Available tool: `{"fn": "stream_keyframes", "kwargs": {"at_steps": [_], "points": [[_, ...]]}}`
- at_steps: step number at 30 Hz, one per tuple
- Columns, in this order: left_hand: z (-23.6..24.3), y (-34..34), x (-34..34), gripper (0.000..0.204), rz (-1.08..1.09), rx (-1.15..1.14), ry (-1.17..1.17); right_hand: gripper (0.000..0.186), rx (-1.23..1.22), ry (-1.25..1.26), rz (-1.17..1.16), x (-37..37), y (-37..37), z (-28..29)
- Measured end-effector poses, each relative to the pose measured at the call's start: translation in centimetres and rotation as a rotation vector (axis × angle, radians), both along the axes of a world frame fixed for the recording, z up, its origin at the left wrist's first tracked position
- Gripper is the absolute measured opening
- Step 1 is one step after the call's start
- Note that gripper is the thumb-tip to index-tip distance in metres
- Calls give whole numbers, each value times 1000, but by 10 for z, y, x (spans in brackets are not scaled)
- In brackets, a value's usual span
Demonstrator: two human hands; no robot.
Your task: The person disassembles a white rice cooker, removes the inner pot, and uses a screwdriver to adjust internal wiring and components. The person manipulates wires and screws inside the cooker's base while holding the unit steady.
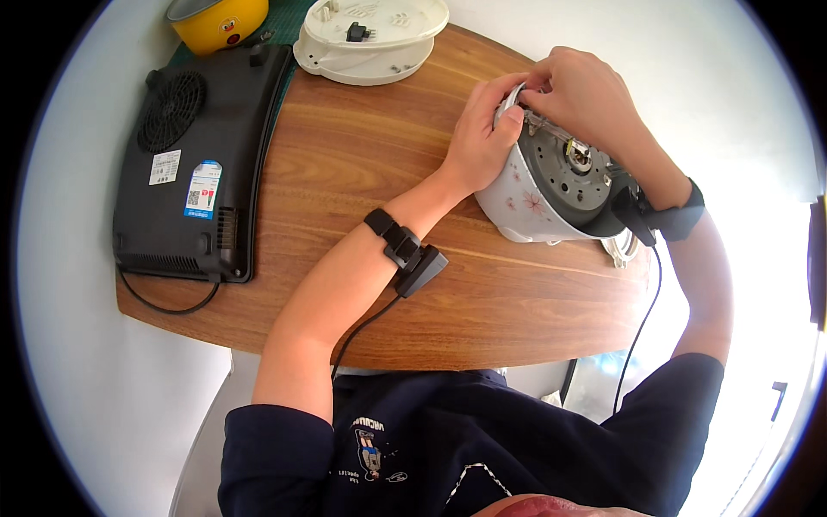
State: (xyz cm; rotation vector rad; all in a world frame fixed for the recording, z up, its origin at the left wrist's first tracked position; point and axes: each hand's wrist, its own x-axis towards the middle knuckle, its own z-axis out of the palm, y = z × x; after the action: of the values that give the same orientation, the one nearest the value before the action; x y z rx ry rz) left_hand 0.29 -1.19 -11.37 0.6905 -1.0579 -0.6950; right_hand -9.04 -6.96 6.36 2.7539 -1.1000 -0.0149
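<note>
Two hands on one cooker

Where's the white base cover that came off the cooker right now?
The white base cover lies at the far edge of the wooden table, left of both hands, beside the black induction cooktop.

Dark navy short-sleeved shirt with small chest graphic; black strap-mounted sensor with trailing cable on each wrist.

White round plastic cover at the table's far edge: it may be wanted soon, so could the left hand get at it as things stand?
Probably yes: bare wooden table separates the left hand from the white round plastic cover, though that hand now grips the white flowered cooker.
</note>
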Motion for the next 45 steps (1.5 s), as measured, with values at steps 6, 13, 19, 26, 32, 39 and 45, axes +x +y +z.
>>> {"fn": "stream_keyframes", "kwargs": {"at_steps": [6,13,19,26,32,39,45], "points": [[-2,-2,-2,48,7,-17,10,25,-12,-55,-79,-2,7,-1],[0,0,-1,47,43,-24,-19,24,1,-41,-105,2,10,0],[-1,-2,0,47,44,-27,-30,24,36,-65,-140,2,5,-2],[1,1,0,47,48,-13,-41,25,-29,-72,-90,-1,4,-6],[1,0,0,46,43,-14,-40,25,-66,-54,-71,-1,7,-8],[2,1,0,45,53,-18,-31,24,-2,-45,-63,0,8,-2],[-3,-5,-4,45,12,-46,38,25,-3,-64,-71,-2,1,-6]]}}
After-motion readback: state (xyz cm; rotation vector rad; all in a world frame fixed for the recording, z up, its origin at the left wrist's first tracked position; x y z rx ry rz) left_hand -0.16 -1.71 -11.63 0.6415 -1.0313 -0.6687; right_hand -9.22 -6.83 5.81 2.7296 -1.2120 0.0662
